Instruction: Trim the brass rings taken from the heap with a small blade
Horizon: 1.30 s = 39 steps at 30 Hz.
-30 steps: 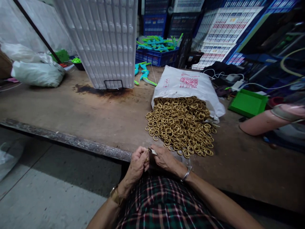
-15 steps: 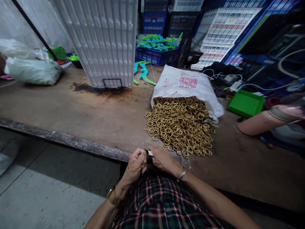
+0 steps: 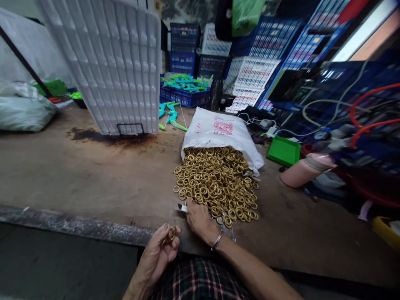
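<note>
My left hand [image 3: 161,246] is curled, palm up, around a few gold-coloured rings [image 3: 169,236] near the table's front edge. At the near left side of a heap of gold-coloured rings [image 3: 215,183] is my right hand [image 3: 199,218], fingers bent down onto the heap's edge. A small tool with a pale body and a dark tip [image 3: 182,207] juts leftward from that hand; its exact kind cannot be made out. Whether the right fingers also pinch a ring is hidden. Behind the heap lies a white sack [image 3: 208,127] with red print, its mouth facing me.
A ribbed translucent panel [image 3: 115,71] stands upright on the wooden table [image 3: 78,179]. Blue and green toy bows [image 3: 171,114] lie behind it. To the right are a green tray [image 3: 283,151] and a pink bottle [image 3: 308,168]. Stacked crates [image 3: 250,75] line the back.
My hands have separated. The right has moved forward to the ring heap with the pale tool; the left has turned palm up, showing rings. The view has shifted right and tilted up.
</note>
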Each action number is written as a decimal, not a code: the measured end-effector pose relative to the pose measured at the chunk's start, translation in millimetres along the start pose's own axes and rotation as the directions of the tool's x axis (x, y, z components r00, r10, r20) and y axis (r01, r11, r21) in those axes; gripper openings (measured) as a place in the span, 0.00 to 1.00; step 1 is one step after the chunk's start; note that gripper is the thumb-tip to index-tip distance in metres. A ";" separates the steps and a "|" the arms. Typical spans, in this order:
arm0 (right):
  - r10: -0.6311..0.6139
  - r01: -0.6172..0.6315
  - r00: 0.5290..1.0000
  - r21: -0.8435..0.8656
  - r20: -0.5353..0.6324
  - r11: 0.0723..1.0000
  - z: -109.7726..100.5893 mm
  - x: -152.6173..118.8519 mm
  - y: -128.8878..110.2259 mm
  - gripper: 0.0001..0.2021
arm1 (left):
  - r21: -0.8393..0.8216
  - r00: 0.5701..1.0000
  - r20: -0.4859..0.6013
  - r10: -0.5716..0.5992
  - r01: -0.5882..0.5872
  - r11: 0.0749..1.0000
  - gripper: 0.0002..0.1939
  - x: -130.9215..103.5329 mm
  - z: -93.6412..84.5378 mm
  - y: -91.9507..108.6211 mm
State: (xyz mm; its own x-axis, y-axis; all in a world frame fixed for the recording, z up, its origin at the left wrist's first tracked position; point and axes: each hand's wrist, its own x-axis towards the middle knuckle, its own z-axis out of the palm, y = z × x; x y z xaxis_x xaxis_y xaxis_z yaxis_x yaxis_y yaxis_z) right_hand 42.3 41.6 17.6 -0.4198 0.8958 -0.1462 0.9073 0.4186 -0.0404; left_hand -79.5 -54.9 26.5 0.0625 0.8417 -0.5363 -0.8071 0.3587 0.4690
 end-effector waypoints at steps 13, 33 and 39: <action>-0.059 0.061 0.998 0.074 -0.027 0.995 6.9 -4.3 14.7 0.12 | -0.061 0.997 -0.061 -0.049 0.046 0.997 0.09 18.8 -0.2 -3.8; -0.084 -0.089 0.990 0.972 0.110 0.219 2.6 -17.7 53.3 0.11 | 0.389 0.985 0.045 0.166 -0.171 0.905 0.19 52.5 45.1 -26.4; -0.019 0.007 1.000 0.938 0.000 0.347 -2.1 -19.5 54.5 0.12 | 0.489 0.975 0.012 0.221 -0.199 0.849 0.20 50.3 50.6 -34.7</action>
State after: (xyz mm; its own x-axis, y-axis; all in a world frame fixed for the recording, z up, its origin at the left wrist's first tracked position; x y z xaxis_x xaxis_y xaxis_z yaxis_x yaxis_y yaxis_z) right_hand 99.9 47.2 20.3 -0.4372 0.8875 -0.1455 0.3356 0.0109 -0.9419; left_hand -18.6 -4.6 18.8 -0.1110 0.9049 -0.4109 -0.4103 0.3348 0.8482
